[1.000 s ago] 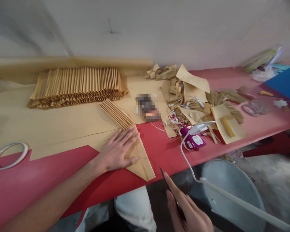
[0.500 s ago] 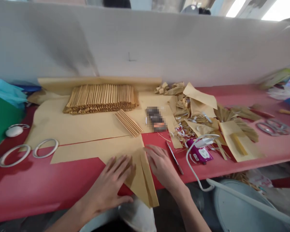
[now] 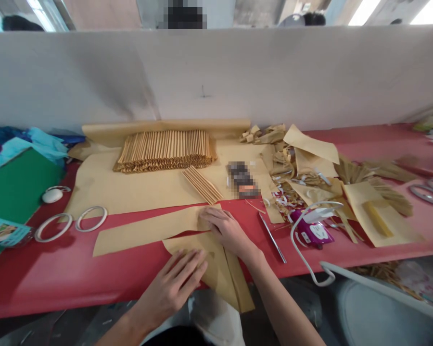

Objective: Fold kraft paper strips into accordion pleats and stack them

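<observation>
My left hand [image 3: 182, 278] lies with fingers outstretched on a piece of brown paper [image 3: 216, 274] that has a folded strip along its right side and hangs over the table's front edge. My right hand [image 3: 227, 228] reaches to the right end of a long brown paper strip [image 3: 140, 228], its fingers stretched out over the paper. A red gap shows between the strip and the nearer piece. Just beyond my right hand lies a small pleated paper piece [image 3: 202, 185]. A thin metal blade-like tool [image 3: 272, 239] rests to its right.
A long stack of pleated paper [image 3: 168, 150] stands at the back on a large brown sheet [image 3: 137, 187]. Two tape rings [image 3: 92, 218] lie left. Paper scraps [image 3: 306, 158], a purple power adapter [image 3: 310, 228] with a white cable and scissors [image 3: 427, 192] are right. A pixelated item [image 3: 243, 179] lies mid-table.
My right hand has moved up and left onto the strip's end. The nearer paper has come apart from the strip, opening a red gap. The camera view has shifted left.
</observation>
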`<state>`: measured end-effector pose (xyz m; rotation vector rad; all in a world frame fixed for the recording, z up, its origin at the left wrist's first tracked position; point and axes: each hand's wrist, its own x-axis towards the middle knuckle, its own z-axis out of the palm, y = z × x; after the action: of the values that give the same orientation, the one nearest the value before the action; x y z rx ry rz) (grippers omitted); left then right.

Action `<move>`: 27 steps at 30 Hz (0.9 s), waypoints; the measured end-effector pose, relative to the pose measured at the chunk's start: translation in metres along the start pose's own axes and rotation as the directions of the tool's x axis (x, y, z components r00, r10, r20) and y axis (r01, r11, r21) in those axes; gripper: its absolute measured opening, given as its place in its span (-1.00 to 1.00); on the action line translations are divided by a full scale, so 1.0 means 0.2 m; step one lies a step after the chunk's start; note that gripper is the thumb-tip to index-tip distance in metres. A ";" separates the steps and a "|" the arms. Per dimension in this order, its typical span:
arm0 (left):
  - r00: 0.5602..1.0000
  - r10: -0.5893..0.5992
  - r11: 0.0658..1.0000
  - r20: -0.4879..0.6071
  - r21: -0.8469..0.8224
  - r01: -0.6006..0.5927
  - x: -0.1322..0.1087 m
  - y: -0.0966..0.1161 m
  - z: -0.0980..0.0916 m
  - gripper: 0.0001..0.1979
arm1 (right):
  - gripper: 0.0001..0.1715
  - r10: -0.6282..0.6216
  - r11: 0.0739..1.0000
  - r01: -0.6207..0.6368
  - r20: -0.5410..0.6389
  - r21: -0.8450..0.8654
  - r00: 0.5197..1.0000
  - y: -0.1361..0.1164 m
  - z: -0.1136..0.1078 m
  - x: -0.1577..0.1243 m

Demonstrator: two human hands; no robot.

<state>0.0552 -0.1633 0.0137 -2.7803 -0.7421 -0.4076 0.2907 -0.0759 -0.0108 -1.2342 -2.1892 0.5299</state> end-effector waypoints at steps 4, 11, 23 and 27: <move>0.998 0.000 1.000 -0.058 0.000 0.000 0.00 -0.01 -0.01 -0.63 | -0.58 -0.003 0.995 0.006 -0.030 0.095 1.000 0.02 -0.01 0.00; 0.959 0.254 0.962 -0.123 -0.073 -0.264 0.09 -0.04 -0.01 -0.71 | -0.45 -0.002 0.976 0.015 -0.061 0.218 0.998 0.04 -0.02 0.01; 0.999 0.036 0.998 0.017 0.047 -0.037 0.08 -0.01 0.10 -0.54 | -0.05 -0.027 0.999 0.026 0.029 0.035 0.999 0.04 -0.01 -0.01; 0.999 0.044 0.998 0.020 0.049 -0.045 0.04 0.00 0.08 -0.53 | -0.01 -0.049 0.999 0.048 0.022 0.018 0.999 0.03 -0.01 -0.01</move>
<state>0.0650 -0.1544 0.0024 -2.7525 -0.6832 -0.3506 0.2972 -0.0745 -0.0135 -1.1685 -2.2230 0.5445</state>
